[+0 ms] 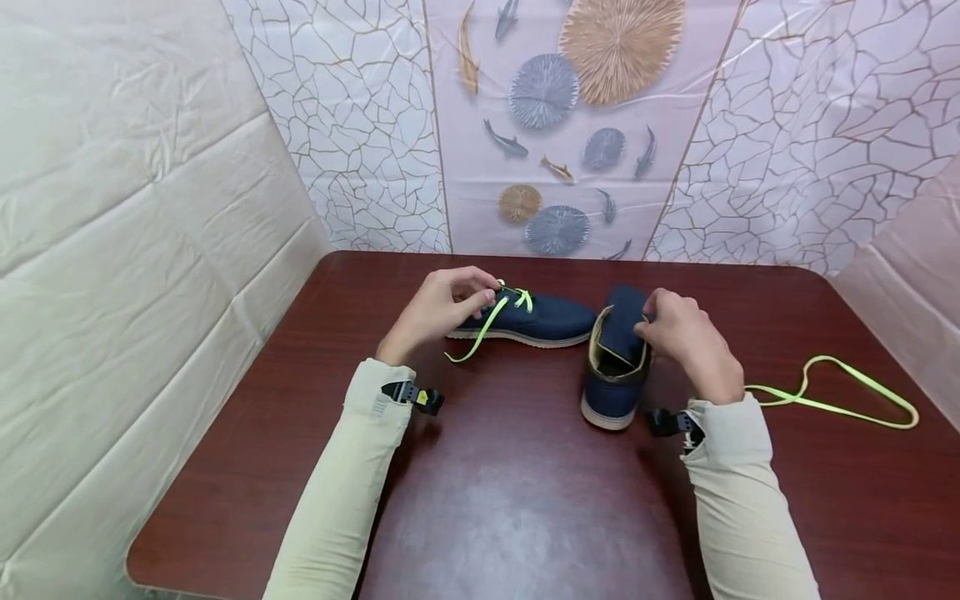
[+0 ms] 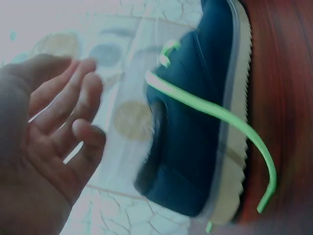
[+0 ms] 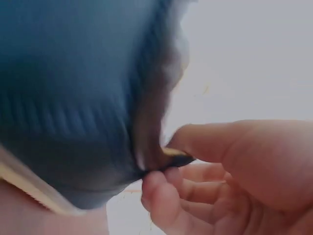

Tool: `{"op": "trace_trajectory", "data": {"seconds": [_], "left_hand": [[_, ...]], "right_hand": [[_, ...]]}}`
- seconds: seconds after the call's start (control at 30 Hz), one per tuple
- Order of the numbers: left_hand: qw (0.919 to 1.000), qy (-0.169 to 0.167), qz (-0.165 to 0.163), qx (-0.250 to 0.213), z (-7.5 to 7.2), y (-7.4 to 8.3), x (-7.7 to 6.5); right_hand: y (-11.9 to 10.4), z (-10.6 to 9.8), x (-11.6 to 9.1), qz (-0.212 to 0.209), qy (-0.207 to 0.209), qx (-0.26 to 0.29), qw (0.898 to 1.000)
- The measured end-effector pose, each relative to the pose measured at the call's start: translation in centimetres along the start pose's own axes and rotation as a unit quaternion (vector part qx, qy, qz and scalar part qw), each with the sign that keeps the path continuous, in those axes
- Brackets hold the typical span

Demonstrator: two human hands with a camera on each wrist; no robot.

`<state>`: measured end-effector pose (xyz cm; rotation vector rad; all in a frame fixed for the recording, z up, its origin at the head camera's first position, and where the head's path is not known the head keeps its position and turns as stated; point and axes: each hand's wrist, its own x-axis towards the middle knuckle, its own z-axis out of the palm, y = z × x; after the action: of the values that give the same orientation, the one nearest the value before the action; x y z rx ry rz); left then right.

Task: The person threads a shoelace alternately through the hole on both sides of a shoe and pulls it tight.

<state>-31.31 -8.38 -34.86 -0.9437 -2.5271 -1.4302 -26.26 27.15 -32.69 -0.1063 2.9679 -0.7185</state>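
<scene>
A dark blue shoe [image 1: 558, 318] with a bright yellow-green shoelace [image 2: 210, 108] lies side-on at the back of the table. One lace end hangs down over its side. My left hand [image 1: 448, 304] hovers by this shoe's heel, and in the left wrist view its loosely bent fingers [image 2: 88, 100] stand apart from shoe and lace. To the right, a second dark blue shoe [image 1: 615, 393] has its heel towards me, and no lace shows in it. My right hand [image 1: 686, 335] pinches the edge of its upper, where yellow lining shows between thumb and fingers [image 3: 164, 200].
A loose yellow-green shoelace [image 1: 862, 379] lies in a loop on the right of the dark red wooden table [image 1: 495, 500]. It runs behind my right wrist. A patterned wall sheet [image 1: 375, 125] hangs behind the table, and pale covered walls rise at both sides.
</scene>
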Motion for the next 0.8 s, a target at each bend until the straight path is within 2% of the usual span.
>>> {"op": "trace_trajectory", "data": {"seconds": [0.1,0.17,0.27,0.37,0.43,0.6,0.8], "left_hand": [[0.9972,-0.075,-0.002,0.003,0.5,0.9,0.2],[0.9910,-0.132,-0.014,0.013,0.9,1.4,0.2],[0.9731,-0.224,-0.038,0.039,2.0,2.2,0.1],[0.9549,-0.289,-0.031,0.061,3.6,3.0,0.1],[0.9493,-0.304,-0.011,0.081,4.5,3.7,0.2],[0.9392,-0.309,0.033,0.146,6.3,4.8,0.2],[0.9293,-0.312,0.015,0.197,7.0,5.6,0.0]], "right_hand": [[-1.0,-0.1,-0.1,-0.005,-0.045,0.017,0.999],[-1.4,0.0,-0.1,-0.014,-0.061,0.025,0.998],[-1.8,0.1,-0.2,-0.023,-0.072,0.028,0.997],[-2.2,0.2,-0.2,-0.017,-0.074,0.025,0.997],[-2.4,0.2,-0.3,-0.012,-0.073,0.024,0.997],[-2.9,0.2,-0.3,-0.006,-0.088,0.054,0.995],[-3.3,0.0,-0.3,-0.012,-0.123,0.066,0.990]]}}
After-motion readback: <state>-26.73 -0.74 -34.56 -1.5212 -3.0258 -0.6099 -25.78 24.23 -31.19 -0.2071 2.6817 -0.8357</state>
